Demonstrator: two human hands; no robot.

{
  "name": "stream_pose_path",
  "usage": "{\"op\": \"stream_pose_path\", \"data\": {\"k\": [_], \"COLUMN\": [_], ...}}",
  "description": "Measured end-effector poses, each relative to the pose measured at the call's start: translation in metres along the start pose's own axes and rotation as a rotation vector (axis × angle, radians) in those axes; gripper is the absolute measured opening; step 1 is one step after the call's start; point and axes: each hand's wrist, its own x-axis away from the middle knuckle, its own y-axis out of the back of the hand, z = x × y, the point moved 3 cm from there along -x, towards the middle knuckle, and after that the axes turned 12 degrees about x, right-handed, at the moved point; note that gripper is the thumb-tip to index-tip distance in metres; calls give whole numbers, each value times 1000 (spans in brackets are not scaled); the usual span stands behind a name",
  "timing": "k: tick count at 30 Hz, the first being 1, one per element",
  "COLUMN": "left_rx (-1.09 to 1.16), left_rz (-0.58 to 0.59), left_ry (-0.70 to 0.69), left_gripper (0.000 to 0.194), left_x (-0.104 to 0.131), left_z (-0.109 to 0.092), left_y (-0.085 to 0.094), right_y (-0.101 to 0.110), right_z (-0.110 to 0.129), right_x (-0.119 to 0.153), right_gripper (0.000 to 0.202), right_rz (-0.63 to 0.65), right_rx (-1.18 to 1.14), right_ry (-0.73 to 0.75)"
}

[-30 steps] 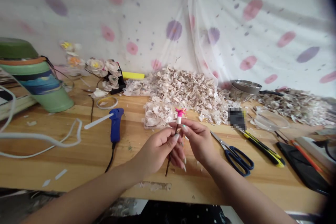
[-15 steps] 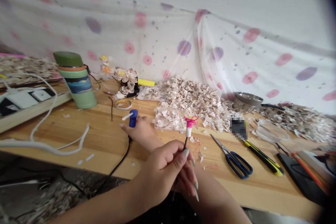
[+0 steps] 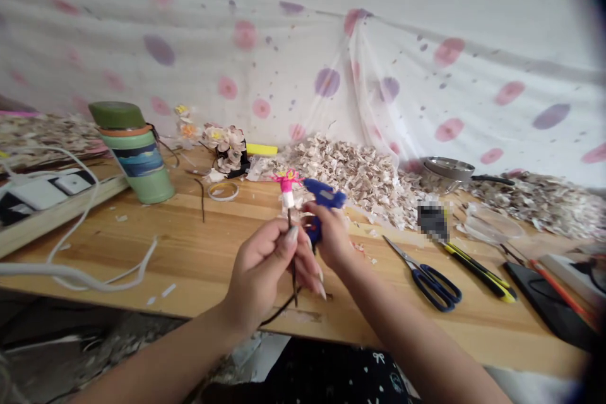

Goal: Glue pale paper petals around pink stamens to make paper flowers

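Observation:
My left hand [image 3: 267, 262] pinches a thin dark stem [image 3: 294, 274] between thumb and fingers and holds it upright. At its top is a pink and yellow flower centre [image 3: 286, 180] of thin strands, with a white wrapped part just below. Close on the right, my right hand [image 3: 331, 230] is closed around a blue glue gun [image 3: 324, 194]. Its body lies beside the flower centre, with a small gap between them. The gun's black cord runs down behind the left hand toward the table's front edge.
Scissors [image 3: 426, 278] and a yellow-black utility knife [image 3: 483, 271] lie on the right. Heaps of pale petal-like flakes [image 3: 350, 170] spread along the back. A green bottle [image 3: 135, 154], a tape roll [image 3: 222, 191] and white cables [image 3: 95, 278] are on the left.
My right hand has taken hold of the glue gun and brought it right, from beyond the left arm to beside the stem. My left hand with the stem has shifted left.

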Motion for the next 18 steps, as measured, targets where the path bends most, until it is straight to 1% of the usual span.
{"op": "stream_pose_path", "data": {"k": [2, 3, 4, 6, 8, 11, 14, 18], "left_rx": [-120, -181, -199, -227, -240, -255, -268, -285], "left_rz": [-56, -67, -67, -43, -17, -18, -37, -37], "left_ry": [-6, 9, 28, 75, 115, 156, 195, 254], "left_gripper": [28, 31, 32, 34, 36, 35, 33, 35], "left_x": [-23, -33, -43, -58, -66, -68, -64, -58], "left_z": [17, 27, 38, 60, 77, 94, 103, 110], "left_y": [12, 16, 19, 23, 23, 24, 28, 33], "right_y": [37, 53, 65, 80, 86, 91, 95, 97], "right_z": [9, 12, 15, 14, 7, -8, -17, -16], "right_x": [10, 16, 22, 33, 42, 51, 58, 63], "right_gripper": [21, 22, 24, 28, 31, 30, 26, 20], "right_rz": [-46, -64, -79, -90, -121, -211, -257, -275], "right_rx": [-52, -64, -64, -5, 111, 264, 336, 469], "right_ry": [9, 19, 31, 54, 74, 92, 114, 135]}}
